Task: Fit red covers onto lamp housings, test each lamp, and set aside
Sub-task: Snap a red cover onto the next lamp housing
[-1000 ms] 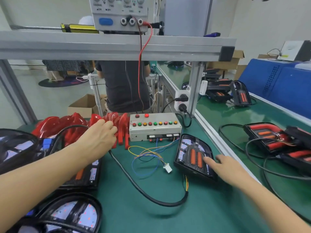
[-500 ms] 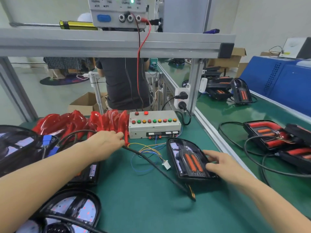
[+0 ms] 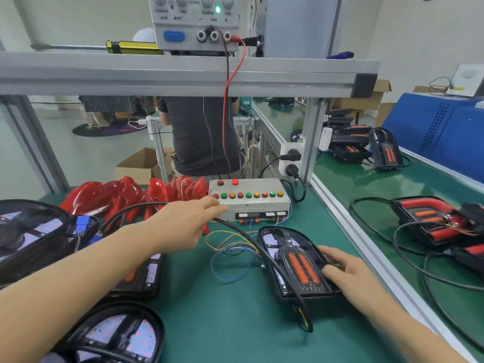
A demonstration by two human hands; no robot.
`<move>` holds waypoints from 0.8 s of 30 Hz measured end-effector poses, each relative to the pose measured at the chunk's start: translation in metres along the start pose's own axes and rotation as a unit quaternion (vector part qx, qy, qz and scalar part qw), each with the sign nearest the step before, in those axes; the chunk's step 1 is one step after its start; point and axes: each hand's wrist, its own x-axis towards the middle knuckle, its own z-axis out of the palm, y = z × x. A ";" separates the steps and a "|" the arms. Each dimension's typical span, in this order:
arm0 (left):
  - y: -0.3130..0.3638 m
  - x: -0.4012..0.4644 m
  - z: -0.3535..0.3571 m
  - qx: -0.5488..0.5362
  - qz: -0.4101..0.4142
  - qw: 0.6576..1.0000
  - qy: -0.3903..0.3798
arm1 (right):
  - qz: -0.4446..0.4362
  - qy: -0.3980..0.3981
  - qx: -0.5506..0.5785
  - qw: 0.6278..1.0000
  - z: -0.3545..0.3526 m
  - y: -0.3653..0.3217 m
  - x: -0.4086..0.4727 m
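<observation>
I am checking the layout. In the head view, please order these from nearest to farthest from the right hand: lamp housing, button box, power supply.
From the right hand:
1. Lamp housing, under its fingers.
2. Button box, behind, leftward.
3. Power supply, on the upper shelf.

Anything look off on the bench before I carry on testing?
Mostly tidy. One oddity: the thick black cable lies right across the open lamp housing under the right hand, so a red cover wouldn't seat there yet.
</observation>
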 end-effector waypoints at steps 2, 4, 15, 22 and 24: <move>0.010 -0.001 -0.004 -0.032 0.034 0.999 -0.001 | 0.006 0.023 0.005 1.000 0.003 0.000 0.001; 0.018 -0.001 -0.005 -0.065 0.073 0.995 -0.012 | 0.012 0.038 0.004 0.999 0.003 0.000 0.003; -0.036 0.001 0.037 -0.339 -0.197 0.912 -0.120 | 0.021 0.082 0.006 0.996 -0.001 0.002 0.001; -0.053 0.035 0.033 -0.384 -0.365 0.841 0.115 | 0.028 0.071 -0.012 0.997 -0.002 0.003 0.003; -0.063 0.042 0.031 -0.236 -0.406 0.869 0.158 | 0.022 0.069 -0.022 0.997 -0.001 0.001 0.003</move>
